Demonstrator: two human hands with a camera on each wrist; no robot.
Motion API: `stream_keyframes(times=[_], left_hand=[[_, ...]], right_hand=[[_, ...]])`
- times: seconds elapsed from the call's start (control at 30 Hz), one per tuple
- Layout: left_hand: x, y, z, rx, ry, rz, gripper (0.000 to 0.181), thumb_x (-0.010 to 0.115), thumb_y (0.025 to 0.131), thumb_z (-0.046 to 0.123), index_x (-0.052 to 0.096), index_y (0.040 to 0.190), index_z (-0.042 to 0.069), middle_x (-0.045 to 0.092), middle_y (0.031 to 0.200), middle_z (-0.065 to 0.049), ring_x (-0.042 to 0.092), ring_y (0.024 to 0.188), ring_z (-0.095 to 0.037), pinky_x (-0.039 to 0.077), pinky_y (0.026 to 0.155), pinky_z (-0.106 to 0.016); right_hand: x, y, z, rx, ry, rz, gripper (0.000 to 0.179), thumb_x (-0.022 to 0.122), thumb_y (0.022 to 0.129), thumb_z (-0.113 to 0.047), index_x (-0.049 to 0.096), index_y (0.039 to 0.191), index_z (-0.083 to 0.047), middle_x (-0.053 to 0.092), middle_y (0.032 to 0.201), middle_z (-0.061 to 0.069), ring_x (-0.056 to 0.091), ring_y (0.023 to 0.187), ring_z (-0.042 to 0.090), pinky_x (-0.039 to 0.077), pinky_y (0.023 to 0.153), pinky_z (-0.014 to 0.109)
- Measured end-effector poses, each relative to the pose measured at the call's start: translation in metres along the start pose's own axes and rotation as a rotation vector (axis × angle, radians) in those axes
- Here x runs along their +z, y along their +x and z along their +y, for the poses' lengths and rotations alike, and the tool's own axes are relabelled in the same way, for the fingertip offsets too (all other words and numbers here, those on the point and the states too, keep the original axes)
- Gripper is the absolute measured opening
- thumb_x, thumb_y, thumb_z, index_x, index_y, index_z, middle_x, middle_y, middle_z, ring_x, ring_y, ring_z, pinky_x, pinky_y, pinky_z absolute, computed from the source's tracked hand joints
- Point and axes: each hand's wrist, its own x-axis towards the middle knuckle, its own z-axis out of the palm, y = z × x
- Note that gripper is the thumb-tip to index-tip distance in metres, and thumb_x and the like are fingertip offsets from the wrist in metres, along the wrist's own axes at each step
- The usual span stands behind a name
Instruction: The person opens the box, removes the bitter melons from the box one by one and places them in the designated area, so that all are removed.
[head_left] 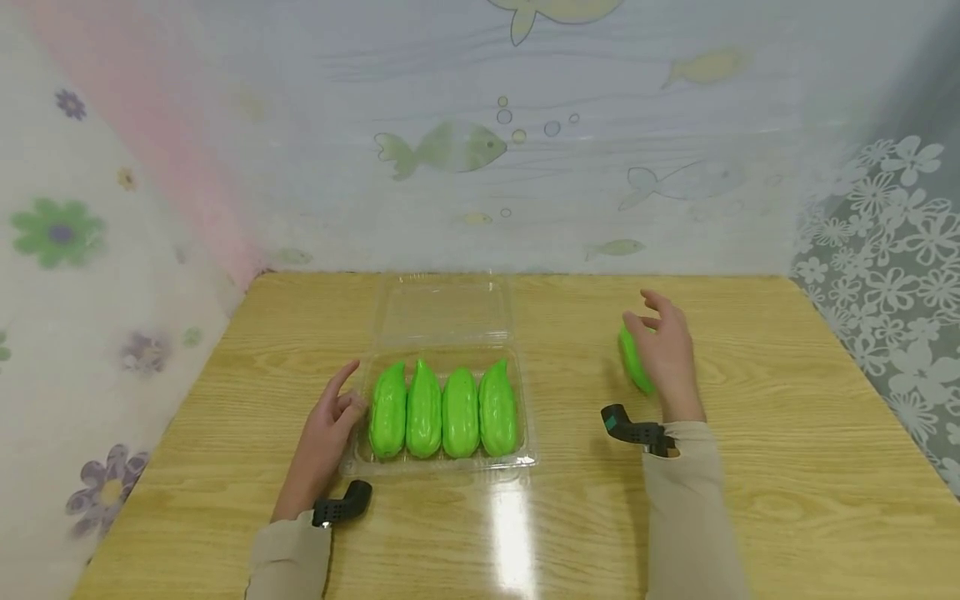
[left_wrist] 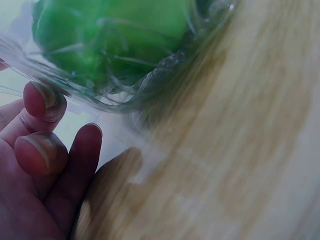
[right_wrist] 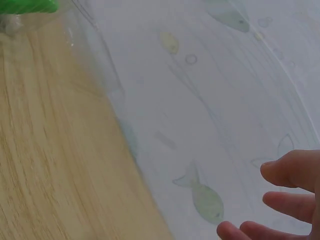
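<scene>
Reaching, apparently, for the glossy bright-green oblong vegetable (head_left: 633, 362) on the pale wood-grain table (head_left: 577, 508), with the right hand (head_left: 667, 350) spread and gripping nothing. Calls next, probably, for closing round it. Resting the loosely bent left hand (head_left: 330, 437) beside the clear plastic box (head_left: 468, 357). Showing no readable writing.

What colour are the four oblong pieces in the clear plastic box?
Bright green pieces, clearest in the head view.
</scene>
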Motion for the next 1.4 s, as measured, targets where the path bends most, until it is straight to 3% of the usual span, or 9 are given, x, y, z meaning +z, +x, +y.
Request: stream_keyframes(times=[0.47,0.77,0.9,1.0,1.23,1.4], left_hand=[[0.001,-0.001,-0.001,0.003,-0.010,-0.004,0.049,0.044,0.095,0.017,0.026,0.141,0.019,0.052,0.089,-0.019,0.041,0.067,-0.013,0.036,0.062,-0.026],[0.001,0.000,-0.001,0.001,-0.005,0.002,0.050,0.043,0.094,0.016,0.026,0.141,0.020,0.053,0.090,-0.017,0.043,0.072,-0.013,0.036,0.065,-0.024],[0.001,0.001,-0.002,0.003,-0.009,0.004,0.050,0.043,0.094,0.015,0.026,0.141,0.020,0.052,0.088,-0.017,0.042,0.068,-0.012,0.036,0.063,-0.025],[0.001,-0.001,0.000,0.004,-0.009,0.006,0.049,0.043,0.095,0.016,0.026,0.140,0.020,0.052,0.088,-0.017,0.040,0.066,-0.012,0.036,0.061,-0.026],[0.002,-0.008,0.004,-0.012,-0.010,0.005,0.050,0.043,0.095,0.015,0.025,0.141,0.018,0.051,0.089,-0.018,0.038,0.062,-0.011,0.036,0.059,-0.027],[0.001,-0.009,0.002,-0.013,-0.005,0.008,0.050,0.043,0.095,0.016,0.025,0.141,0.020,0.052,0.091,-0.017,0.041,0.067,-0.013,0.036,0.062,-0.026]], right_hand=[[0.023,-0.004,-0.016,-0.130,-0.071,-0.123,0.054,0.046,0.090,-0.042,0.034,0.137,-0.018,0.044,0.127,0.010,0.047,0.108,0.029,0.041,0.079,0.046],[0.033,-0.007,-0.026,-0.181,-0.183,-0.317,0.056,0.043,0.089,-0.049,0.038,0.134,-0.018,0.052,0.117,0.006,0.052,0.102,0.025,0.042,0.077,0.042],[0.038,-0.009,-0.030,-0.213,-0.227,-0.361,0.057,0.043,0.087,-0.053,0.040,0.133,-0.019,0.053,0.116,0.005,0.054,0.099,0.023,0.043,0.077,0.041],[0.040,-0.012,-0.036,-0.222,-0.193,-0.404,0.053,0.045,0.087,-0.052,0.042,0.131,-0.023,0.054,0.114,0.003,0.055,0.096,0.021,0.044,0.075,0.039],[0.042,-0.025,-0.051,-0.256,0.067,-0.549,0.042,0.051,0.089,-0.040,0.045,0.128,-0.026,0.057,0.108,0.005,0.059,0.087,0.022,0.045,0.075,0.042],[0.042,-0.034,-0.062,-0.293,0.051,-0.614,0.042,0.050,0.089,-0.041,0.043,0.128,-0.028,0.057,0.105,0.000,0.058,0.083,0.016,0.046,0.074,0.040]])
